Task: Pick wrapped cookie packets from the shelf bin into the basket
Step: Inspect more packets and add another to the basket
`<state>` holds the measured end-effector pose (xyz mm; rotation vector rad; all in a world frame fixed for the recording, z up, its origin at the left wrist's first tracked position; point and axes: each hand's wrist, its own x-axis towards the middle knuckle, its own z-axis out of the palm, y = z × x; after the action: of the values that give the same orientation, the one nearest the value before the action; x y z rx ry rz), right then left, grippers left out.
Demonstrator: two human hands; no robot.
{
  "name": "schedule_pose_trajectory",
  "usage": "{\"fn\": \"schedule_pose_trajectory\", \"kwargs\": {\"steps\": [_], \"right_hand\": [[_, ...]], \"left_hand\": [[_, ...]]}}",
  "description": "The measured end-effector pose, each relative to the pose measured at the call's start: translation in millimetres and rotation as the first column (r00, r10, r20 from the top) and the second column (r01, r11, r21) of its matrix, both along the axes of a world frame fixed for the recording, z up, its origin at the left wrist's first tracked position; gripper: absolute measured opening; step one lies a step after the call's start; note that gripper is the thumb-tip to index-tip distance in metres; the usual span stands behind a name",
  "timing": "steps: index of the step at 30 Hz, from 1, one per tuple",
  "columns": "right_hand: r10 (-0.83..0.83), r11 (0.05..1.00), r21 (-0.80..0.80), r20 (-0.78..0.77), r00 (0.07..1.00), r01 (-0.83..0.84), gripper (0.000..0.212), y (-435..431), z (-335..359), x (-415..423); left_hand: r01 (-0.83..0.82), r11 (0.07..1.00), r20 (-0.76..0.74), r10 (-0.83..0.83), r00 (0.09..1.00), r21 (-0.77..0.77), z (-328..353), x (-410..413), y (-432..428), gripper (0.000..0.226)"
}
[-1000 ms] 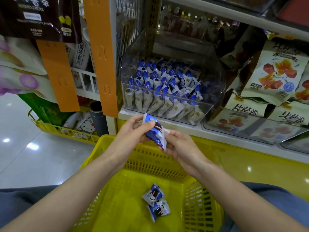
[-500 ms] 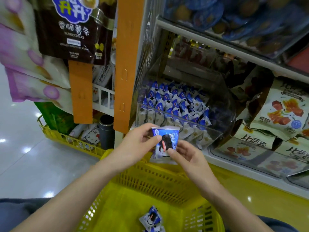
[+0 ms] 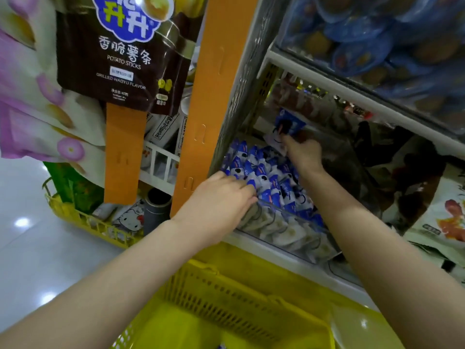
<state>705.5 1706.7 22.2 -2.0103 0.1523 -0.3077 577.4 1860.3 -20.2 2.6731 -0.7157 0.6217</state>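
packet (image 3: 286, 127) lifted over bin (image 3: 289, 239); bag (image 3: 120, 59): "potato sticks"

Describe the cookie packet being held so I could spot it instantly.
Find the tall orange shelf upright; just right of it sits a clear bin full of blue-and-white cookie packets. The raised packet is pinched in the right hand above the pile; all others lie packed together.

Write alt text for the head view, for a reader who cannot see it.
A person's right hand holds a blue-and-white cookie packet up over the back of a clear shelf bin, while the left hand reaches among the packets piled in it. A yellow basket sits below the shelf.
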Motion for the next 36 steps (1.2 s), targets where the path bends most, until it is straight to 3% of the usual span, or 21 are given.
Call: {"fn": "schedule_pose_trajectory", "kwargs": {"steps": [5,8,12,19,25,31,33,36], "right_hand": [[-0.002,0.999,-0.054,-0.053,0.999,-0.001,0.041,24.6,-9.7,61.4],[0.026,0.987,-0.15,-0.167,0.986,-0.051,0.044,29.2,-20.8,77.8],[0.053,0.892,-0.431,-0.204,0.978,-0.138,0.032,24.8,-22.6,85.2],[0.072,0.772,-0.587,-0.303,0.95,-0.245,0.042,26.9,-16.4,90.8],[0.105,0.737,-0.629,-0.255,0.961,-0.247,0.031,29.9,-19.1,94.4],[0.124,0.855,-0.509,0.006,0.992,-0.104,0.013,22.0,-32.1,90.0],[0.142,0.848,-0.512,-0.03,0.989,-0.137,0.012,17.7,-30.3,92.5],[0.192,0.766,-0.594,-0.155,0.969,-0.247,0.013,21.7,-29.4,95.8]], "left_hand": [[0.011,1.0,0.077,-0.009,0.997,-0.02,-4.5,5.5,0.7,0.038],[-0.01,0.997,0.145,0.022,0.989,-0.077,-7.4,6.6,-2.6,0.023],[0.011,0.994,0.155,0.005,0.988,-0.107,-9.3,7.0,-3.1,0.012],[-0.006,0.994,0.149,0.022,0.989,-0.112,-9.4,8.1,-4.3,0.008],[-0.007,0.994,0.164,0.025,0.986,-0.109,-10.7,8.7,-5.4,0.005],[-0.006,0.996,0.17,0.021,0.985,-0.087,-13.8,7.3,-4.5,0.006],[-0.015,0.997,0.171,0.028,0.985,-0.079,-14.3,7.6,-4.5,0.005],[-0.033,0.997,0.171,0.046,0.984,-0.076,-14.8,7.2,-5.1,0.005]]}}
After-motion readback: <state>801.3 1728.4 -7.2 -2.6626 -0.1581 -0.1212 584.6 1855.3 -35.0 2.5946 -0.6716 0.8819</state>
